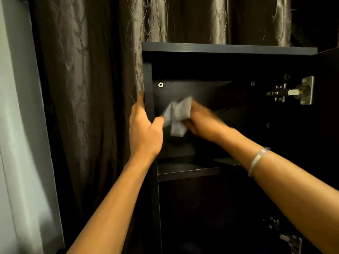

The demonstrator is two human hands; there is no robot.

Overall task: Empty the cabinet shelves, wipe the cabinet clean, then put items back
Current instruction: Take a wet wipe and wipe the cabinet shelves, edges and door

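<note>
A tall black cabinet [229, 49] stands open in front of me, its upper compartment dark and bare. My left hand [145, 129] grips the front edge of the cabinet's left side panel [148, 85], thumb inside, fingers outside. My right hand [203, 121] is inside the upper compartment and holds a crumpled grey-white cloth [177, 116] pressed against the inner face of the left wall. The hand and cloth are motion-blurred. A shelf board [189, 171] lies just below both hands.
A dark patterned curtain [88, 88] hangs left of and behind the cabinet. The open door with a metal hinge [291, 92] is at the right; a second hinge [291, 239] shows lower down. A pale wall [20, 125] is at the far left. A clear bangle is on my right wrist.
</note>
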